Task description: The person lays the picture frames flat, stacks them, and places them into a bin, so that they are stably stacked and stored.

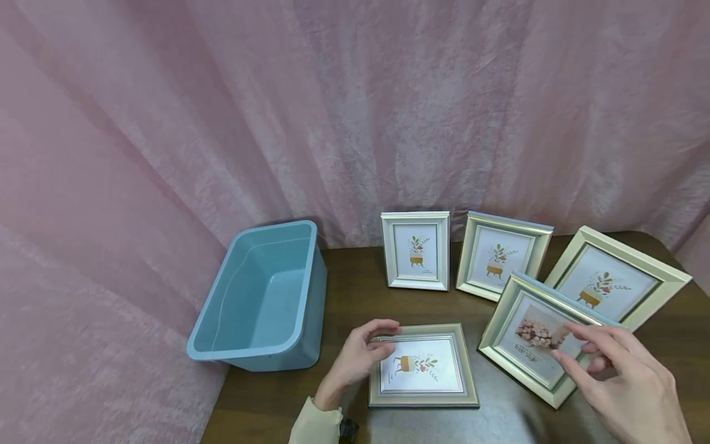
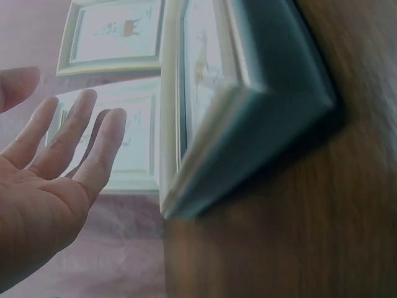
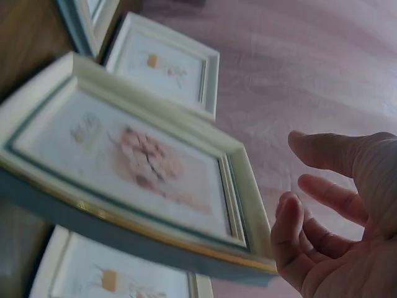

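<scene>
My left hand (image 1: 359, 356) is at the left edge of a cream picture frame (image 1: 470, 370) whose plant picture is turned sideways. In the left wrist view its fingers (image 2: 99, 149) are loosely extended with nothing between them. My right hand (image 1: 627, 376) hovers in front of a tilted pale green frame (image 1: 501, 314) with a pink blossom picture (image 3: 149, 158). In the right wrist view a gap shows between the loosely bent fingers and that frame. Whether the left fingertips touch their frame, I cannot tell.
Behind stand a white frame (image 1: 444, 246), a pale green-gold frame (image 1: 470, 259) and a larger cream frame (image 1: 660, 308), partly covered by the blossom frame. A blue plastic tub (image 1: 318, 308) sits on the brown table (image 1: 349, 302) at left. A pink curtain (image 1: 355, 111) hangs behind.
</scene>
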Tool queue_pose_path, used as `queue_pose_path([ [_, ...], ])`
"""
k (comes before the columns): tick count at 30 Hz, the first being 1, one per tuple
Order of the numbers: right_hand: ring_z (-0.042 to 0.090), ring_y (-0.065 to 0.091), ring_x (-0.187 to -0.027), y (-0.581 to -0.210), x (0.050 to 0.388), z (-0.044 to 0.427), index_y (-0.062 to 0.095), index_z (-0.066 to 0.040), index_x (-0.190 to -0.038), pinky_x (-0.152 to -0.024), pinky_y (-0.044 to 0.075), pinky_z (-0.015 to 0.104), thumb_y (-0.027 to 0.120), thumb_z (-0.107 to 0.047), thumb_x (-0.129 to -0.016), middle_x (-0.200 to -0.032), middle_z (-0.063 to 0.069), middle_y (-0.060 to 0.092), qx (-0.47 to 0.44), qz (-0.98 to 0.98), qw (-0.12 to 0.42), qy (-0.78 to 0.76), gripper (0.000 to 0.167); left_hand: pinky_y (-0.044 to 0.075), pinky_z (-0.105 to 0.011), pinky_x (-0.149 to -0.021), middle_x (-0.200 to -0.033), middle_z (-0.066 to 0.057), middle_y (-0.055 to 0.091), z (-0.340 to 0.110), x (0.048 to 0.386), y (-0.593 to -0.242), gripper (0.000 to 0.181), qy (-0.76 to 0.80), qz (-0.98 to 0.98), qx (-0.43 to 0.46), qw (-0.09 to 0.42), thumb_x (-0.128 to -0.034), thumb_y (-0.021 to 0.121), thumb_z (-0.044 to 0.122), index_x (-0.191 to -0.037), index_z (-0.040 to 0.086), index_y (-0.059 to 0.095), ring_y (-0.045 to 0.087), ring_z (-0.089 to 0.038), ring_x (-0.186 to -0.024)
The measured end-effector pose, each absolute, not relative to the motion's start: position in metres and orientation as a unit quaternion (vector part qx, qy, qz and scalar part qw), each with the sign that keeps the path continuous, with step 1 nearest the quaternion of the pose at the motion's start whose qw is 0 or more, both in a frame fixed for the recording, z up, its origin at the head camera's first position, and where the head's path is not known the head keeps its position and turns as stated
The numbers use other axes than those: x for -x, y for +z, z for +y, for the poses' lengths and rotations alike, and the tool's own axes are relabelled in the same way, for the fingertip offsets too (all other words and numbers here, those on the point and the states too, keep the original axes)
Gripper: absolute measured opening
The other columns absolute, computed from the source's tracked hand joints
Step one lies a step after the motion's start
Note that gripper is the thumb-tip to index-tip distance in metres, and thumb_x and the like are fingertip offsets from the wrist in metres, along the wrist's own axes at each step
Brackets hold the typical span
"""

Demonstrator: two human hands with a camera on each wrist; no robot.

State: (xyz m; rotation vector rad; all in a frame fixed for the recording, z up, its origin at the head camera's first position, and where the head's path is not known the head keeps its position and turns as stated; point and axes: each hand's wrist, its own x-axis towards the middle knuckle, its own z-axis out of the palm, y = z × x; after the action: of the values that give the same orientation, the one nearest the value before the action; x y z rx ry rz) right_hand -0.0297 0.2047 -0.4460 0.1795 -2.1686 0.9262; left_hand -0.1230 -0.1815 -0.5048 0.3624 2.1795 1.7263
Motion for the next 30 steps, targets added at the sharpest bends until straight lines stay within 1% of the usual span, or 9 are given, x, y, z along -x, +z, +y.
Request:
queue_pose_path([
  [3,-0.027,0.042,-0.082,-0.441,0.034,0.212,0.081,0.003,-0.105,-0.075,0.033,-0.003,0.058,-0.082,-0.094,-0.107,-0.042,0.049,-0.072,-0.845,0.396,0.351,0.088,0.056,-0.014,-0.100,-0.143,-0.029,0.069,-0.176,0.123,-0.503,0.039,0.610,0.762,-0.135,0.168,-0.1047,0.066,-0.002,-0.143,-0.006,0.063,0.060,-0.051,-0.140],
  [7,-0.031,0.042,-0.087,-0.439,0.039,0.220,0.081,0.004,-0.103,-0.082,0.031,-0.007,0.061,-0.081,-0.094,-0.122,-0.045,0.050,-0.071,-0.839,0.410,0.352,0.088,0.056,-0.014,-0.099,-0.142,-0.031,0.069,-0.171,0.123,-0.501,0.039,0.613,0.758,-0.149,0.167,-0.1044,0.066,-0.004,-0.143,-0.008,0.062,0.059,-0.053,-0.139],
  [13,-0.028,0.040,-0.116,-0.440,0.047,0.228,0.079,0.008,-0.103,-0.099,0.027,0.000,0.061,-0.081,-0.096,-0.133,-0.043,0.050,-0.062,-0.824,0.447,0.342,0.091,0.056,-0.015,-0.100,-0.142,-0.031,0.069,-0.165,0.124,-0.501,0.040,0.605,0.761,-0.159,0.172,-0.1042,0.066,-0.003,-0.143,-0.010,0.061,0.061,-0.052,-0.138],
  [16,-0.027,0.038,-0.125,-0.443,0.049,0.232,0.079,0.007,-0.105,-0.100,0.024,0.004,0.059,-0.085,-0.094,-0.134,-0.046,0.048,-0.062,-0.832,0.435,0.340,0.094,0.057,-0.017,-0.101,-0.141,-0.028,0.071,-0.163,0.124,-0.501,0.040,0.596,0.770,-0.152,0.170,-0.1035,0.067,-0.002,-0.143,-0.007,0.063,0.064,-0.047,-0.136],
  [18,-0.031,0.040,-0.117,-0.444,0.048,0.237,0.081,0.002,-0.109,-0.096,0.027,0.001,0.061,-0.084,-0.093,-0.132,-0.048,0.048,-0.066,-0.845,0.402,0.345,0.089,0.058,-0.019,-0.103,-0.140,-0.027,0.071,-0.161,0.124,-0.501,0.039,0.593,0.773,-0.150,0.169,-0.1031,0.067,-0.003,-0.142,-0.006,0.064,0.065,-0.046,-0.135],
  [22,-0.033,0.047,-0.086,-0.448,0.044,0.249,0.083,-0.016,-0.125,-0.067,0.035,0.005,0.086,-0.046,-0.094,-0.124,-0.052,0.050,-0.074,-0.870,0.329,0.360,0.043,0.059,-0.023,-0.104,-0.139,-0.027,0.072,-0.159,0.124,-0.502,0.038,0.592,0.773,-0.152,0.169,-0.1029,0.067,-0.002,-0.141,-0.006,0.065,0.066,-0.047,-0.134],
  [23,-0.031,0.047,-0.079,-0.449,0.043,0.252,0.082,-0.020,-0.129,-0.062,0.035,0.008,0.091,-0.033,-0.091,-0.120,-0.053,0.050,-0.071,-0.875,0.312,0.364,0.040,0.060,-0.024,-0.104,-0.139,-0.027,0.072,-0.158,0.124,-0.501,0.038,0.592,0.773,-0.154,0.169,-0.1030,0.067,-0.002,-0.141,-0.007,0.064,0.066,-0.047,-0.134],
  [26,-0.026,0.048,-0.072,-0.452,0.042,0.257,0.079,-0.025,-0.135,-0.057,0.032,0.014,0.093,-0.007,-0.081,-0.108,-0.054,0.050,-0.057,-0.886,0.280,0.366,0.058,0.060,-0.025,-0.104,-0.138,-0.027,0.072,-0.158,0.124,-0.501,0.038,0.590,0.774,-0.156,0.169,-0.1031,0.067,-0.001,-0.141,-0.008,0.064,0.067,-0.045,-0.133],
  [30,-0.028,0.052,-0.068,-0.456,0.043,0.264,0.075,-0.026,-0.142,-0.056,0.034,0.011,0.092,-0.003,-0.082,-0.111,-0.059,0.048,-0.051,-0.895,0.244,0.371,0.067,0.059,-0.021,-0.102,-0.137,-0.023,0.074,-0.159,0.123,-0.502,0.038,0.584,0.780,-0.143,0.174,-0.1030,0.069,0.000,-0.141,-0.005,0.065,0.069,-0.041,-0.131],
])
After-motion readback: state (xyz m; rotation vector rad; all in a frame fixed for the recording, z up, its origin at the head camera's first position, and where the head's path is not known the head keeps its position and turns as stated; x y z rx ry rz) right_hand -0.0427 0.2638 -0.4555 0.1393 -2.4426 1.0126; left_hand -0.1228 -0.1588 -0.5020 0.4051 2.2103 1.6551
